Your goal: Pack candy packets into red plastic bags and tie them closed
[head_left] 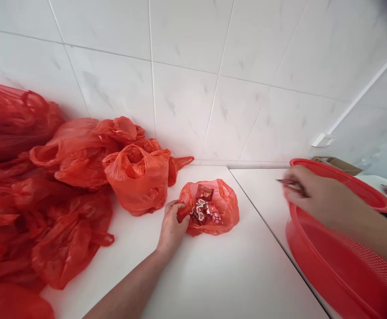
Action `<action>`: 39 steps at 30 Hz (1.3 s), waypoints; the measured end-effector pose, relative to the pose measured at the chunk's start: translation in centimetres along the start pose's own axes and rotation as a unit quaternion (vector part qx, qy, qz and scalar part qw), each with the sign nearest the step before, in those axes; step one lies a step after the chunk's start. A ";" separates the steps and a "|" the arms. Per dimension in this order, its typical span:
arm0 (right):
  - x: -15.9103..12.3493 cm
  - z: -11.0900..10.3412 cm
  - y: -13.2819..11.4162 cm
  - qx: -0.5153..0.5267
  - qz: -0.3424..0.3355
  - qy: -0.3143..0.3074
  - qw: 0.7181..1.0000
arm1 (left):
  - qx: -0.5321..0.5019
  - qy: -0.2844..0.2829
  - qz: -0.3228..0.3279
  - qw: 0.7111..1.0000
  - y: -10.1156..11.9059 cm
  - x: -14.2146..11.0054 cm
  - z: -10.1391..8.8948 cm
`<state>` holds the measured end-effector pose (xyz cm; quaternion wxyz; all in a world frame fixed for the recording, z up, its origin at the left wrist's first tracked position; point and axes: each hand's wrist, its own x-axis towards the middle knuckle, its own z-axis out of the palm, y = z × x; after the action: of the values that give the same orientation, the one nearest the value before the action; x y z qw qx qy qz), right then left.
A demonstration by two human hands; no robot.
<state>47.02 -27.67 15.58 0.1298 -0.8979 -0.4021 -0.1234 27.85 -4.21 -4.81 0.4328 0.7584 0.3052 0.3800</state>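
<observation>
My left hand [173, 226] pinches the left rim of an opened red plastic bag [229, 208] on the white table. Inside that bag lie several small wrapped candies [203, 208] in dark red and pink wrappers. Over the edge of a red plastic basket [295, 239], my right hand [304, 188] is closed on a small wrapped candy [295, 185] with a dark wrapper. Motion blurs this hand somewhat, and its print cannot be read. A gap separates it from the bag.
Red plastic bags [76, 155] are heaped along the left, one filled bag [140, 177] standing nearest. Behind the basket are another red basket [339, 177] and a cardboard box [338, 165]. A tiled wall [186, 102] bounds the back; a seam [263, 221] crosses the tabletop.
</observation>
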 end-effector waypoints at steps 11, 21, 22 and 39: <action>4.4 10.4 -12.2 -0.051 -0.168 -0.056 0.983 | -0.065 0.005 0.006 0.998 0.4 0.0 -0.7; 3.2 13.6 -7.4 0.191 0.052 0.021 0.980 | -0.138 0.054 -0.001 0.989 3.0 1.5 -1.5; 3.8 13.2 -6.8 0.222 0.064 0.024 0.973 | -0.173 0.047 -0.011 0.984 4.2 2.4 -1.6; 6.4 5.1 -6.0 0.805 0.057 0.137 0.574 | -0.238 -0.053 0.134 0.960 20.1 8.7 -5.1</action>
<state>47.22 -17.65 13.67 0.8596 -0.4173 -0.2612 0.1368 30.80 -3.98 17.50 0.5614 0.6863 0.0781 0.4557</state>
